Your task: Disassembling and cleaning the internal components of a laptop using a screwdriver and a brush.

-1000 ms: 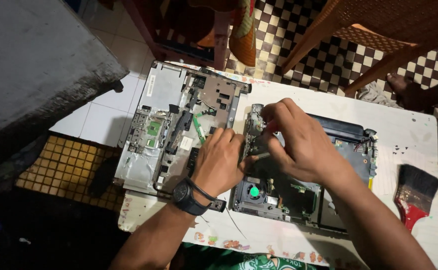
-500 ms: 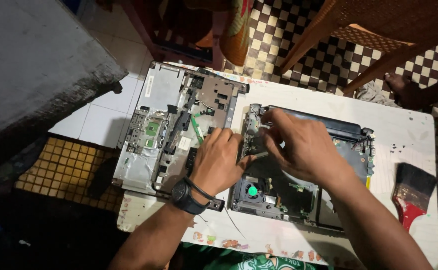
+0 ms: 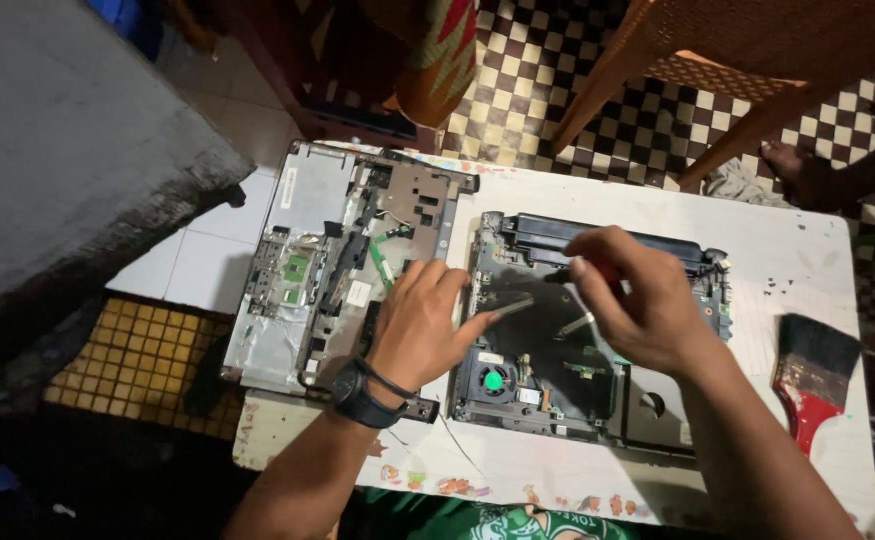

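An opened laptop base (image 3: 558, 400) lies on the white table (image 3: 798, 270), its board and a fan with a green hub (image 3: 495, 380) exposed. My left hand (image 3: 423, 320), with a black wristwatch, rests on the base's left edge. Its fingers are spread and the index finger touches a small metal strip (image 3: 514, 306). My right hand (image 3: 638, 300) hovers over the middle of the board, closed around a thin screwdriver (image 3: 576, 325) whose metal tip points down and to the left. Left of the base lies the removed grey top cover (image 3: 318, 250), inner side up.
A paintbrush with a red handle (image 3: 813, 375) lies on the table at the right. Small screws or specks (image 3: 783, 285) dot the table near it. Wooden chairs (image 3: 718, 60) stand beyond the table on checkered floor, and another person's foot (image 3: 798, 170) shows there.
My right hand has moved right, away from the base's left edge to over the board. My left hand has opened and shifted slightly left. The two hands are now apart.
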